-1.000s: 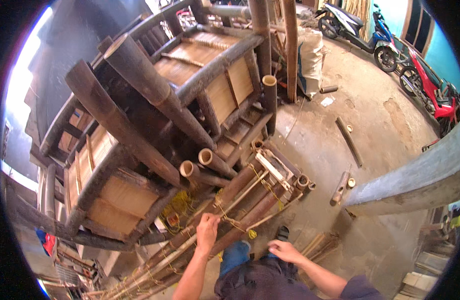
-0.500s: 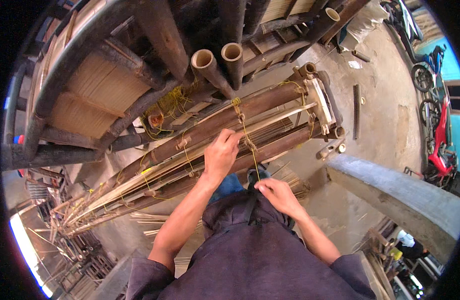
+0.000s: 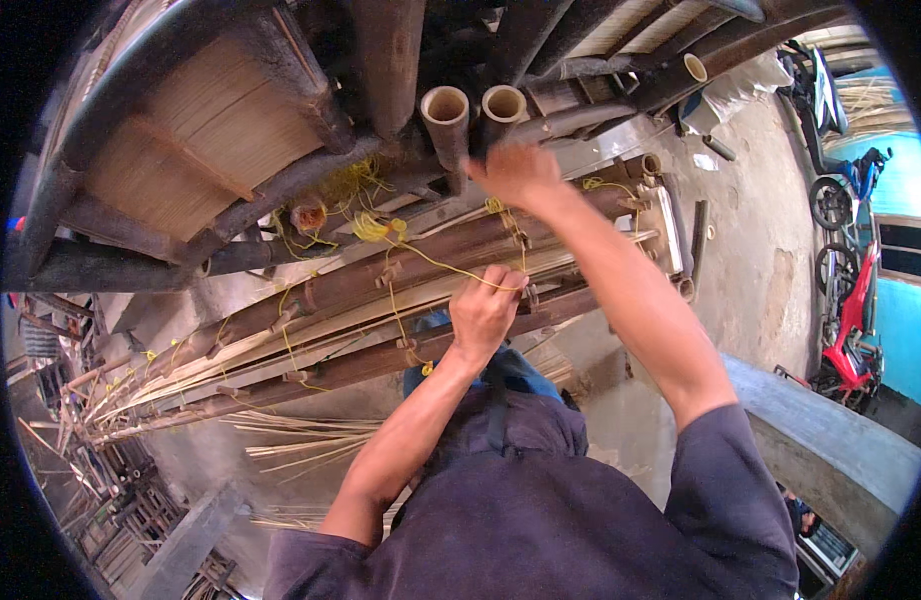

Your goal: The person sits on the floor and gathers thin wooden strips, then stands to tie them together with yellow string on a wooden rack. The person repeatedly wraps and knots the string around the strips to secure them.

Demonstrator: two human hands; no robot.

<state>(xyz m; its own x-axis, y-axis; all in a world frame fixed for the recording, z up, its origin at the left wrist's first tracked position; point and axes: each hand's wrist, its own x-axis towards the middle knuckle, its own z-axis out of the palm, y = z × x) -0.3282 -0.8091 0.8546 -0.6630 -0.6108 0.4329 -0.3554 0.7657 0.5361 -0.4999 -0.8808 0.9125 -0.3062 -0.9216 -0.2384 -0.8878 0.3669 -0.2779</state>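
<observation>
My left hand [image 3: 484, 310] is closed in a pinch on a yellow cord [image 3: 443, 262], above the middle of a long bamboo frame. From these fingers the cord runs up and left to a loose bunched loop. My right hand [image 3: 521, 175] is stretched across the frame, beside two upright bamboo tubes; motion smears its fingers, so I cannot see whether it holds anything. The frame has two brown bamboo poles [image 3: 346, 285], with thin pale bamboo strips [image 3: 216, 352] lengthwise between them. Several yellow cord ties cross from pole to pole.
Ahead stands a dark bamboo rack with pale woven panels [image 3: 196, 120] and open bamboo tubes [image 3: 446, 105]. A concrete ledge [image 3: 831, 415] is at the right, with a red motorcycle [image 3: 854, 335] beyond. Loose bamboo strips [image 3: 311, 435] lie on the floor at lower left.
My right hand has swung from near my waist, where it held the cord, forward to the upright tubes. My left hand now pinches cord lower over the frame. The view has shifted somewhat.
</observation>
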